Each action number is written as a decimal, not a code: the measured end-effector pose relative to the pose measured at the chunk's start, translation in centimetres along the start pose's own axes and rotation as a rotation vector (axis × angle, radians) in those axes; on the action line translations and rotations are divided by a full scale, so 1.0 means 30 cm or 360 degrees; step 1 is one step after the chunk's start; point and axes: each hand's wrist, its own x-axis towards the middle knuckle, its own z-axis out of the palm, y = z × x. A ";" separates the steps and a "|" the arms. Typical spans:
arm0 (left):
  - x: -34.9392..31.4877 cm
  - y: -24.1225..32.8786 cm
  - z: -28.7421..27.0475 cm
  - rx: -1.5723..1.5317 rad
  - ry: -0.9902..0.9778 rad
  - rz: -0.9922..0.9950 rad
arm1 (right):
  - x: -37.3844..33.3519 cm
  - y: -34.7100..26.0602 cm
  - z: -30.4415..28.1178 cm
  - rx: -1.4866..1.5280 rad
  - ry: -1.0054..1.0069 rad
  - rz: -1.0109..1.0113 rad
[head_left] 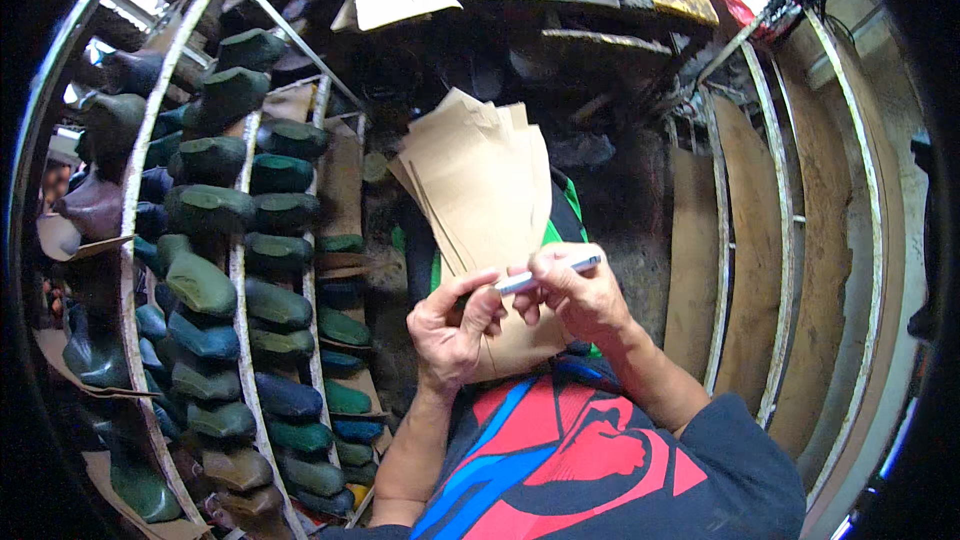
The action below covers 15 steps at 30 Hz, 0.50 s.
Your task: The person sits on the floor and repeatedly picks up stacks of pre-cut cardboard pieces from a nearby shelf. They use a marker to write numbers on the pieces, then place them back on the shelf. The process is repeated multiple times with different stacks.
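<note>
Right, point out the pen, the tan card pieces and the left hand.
pen (pixel 548 273), head view, middle of its white barrel
tan card pieces (pixel 480 180), head view, face of the front sheet
left hand (pixel 455 325), head view, back of the hand

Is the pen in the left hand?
No. The right hand holds the white pen; the left hand grips the tan paper patterns.

Stack of tan cardboard pattern pieces (pixel 480 190), several sheets fanned out at the top, flat, held upright and tilted slightly left, lower edge gripped in front of the chest. White pen or marker (pixel 548 274), slim, lying near horizontal across the lower part of the stack, tip end pointing left.
</note>
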 end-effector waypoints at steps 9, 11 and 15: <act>-0.006 0.024 0.005 -0.0675 0.0391 -0.0004 | -0.019 -0.035 0.130 -0.0779 -0.0105 -0.0458; 0.015 0.024 0.003 -0.0755 0.0426 -0.0068 | -0.018 -0.034 0.152 -0.1164 -0.0144 -0.0878; 0.097 0.009 -0.101 -0.0937 0.0910 -0.0295 | -0.040 -0.065 0.139 -0.1178 -0.0090 -0.1221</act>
